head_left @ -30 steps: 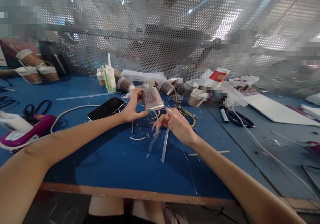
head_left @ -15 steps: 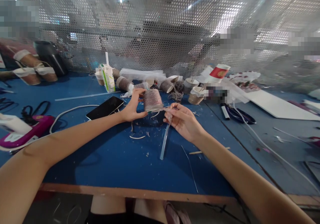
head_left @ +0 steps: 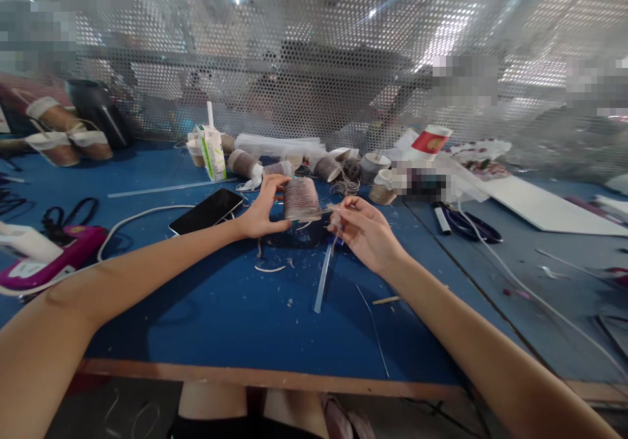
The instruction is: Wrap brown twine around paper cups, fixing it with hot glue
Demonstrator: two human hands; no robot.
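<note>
Because its wall appears to be thin paper wound with fine cord, the wrapped cup [head_left: 301,199] is judged light, easily crushed and rough enough not to slip, so it is best gripped lightly near the rims rather than squeezed at mid-wall. It is held above the blue table [head_left: 210,308], just in front of the black phone [head_left: 207,210], with the left hand [head_left: 260,213] closed around its left end, thumb below and fingers curled over the top. A loose cord end [head_left: 328,212] is pinched between the narrowed fingertips of the right hand [head_left: 366,233], just beside the cup's right rim; the cord is judged soft, limp and prone to fraying. A stiff translucent glue stick [head_left: 322,279] lies on the table below the hands, among pale scraps. Similar wound cups [head_left: 343,167] are clustered behind, near a green-and-white drink carton [head_left: 214,151]. At far left, a pink glue gun [head_left: 46,259] rests on the table.
</note>
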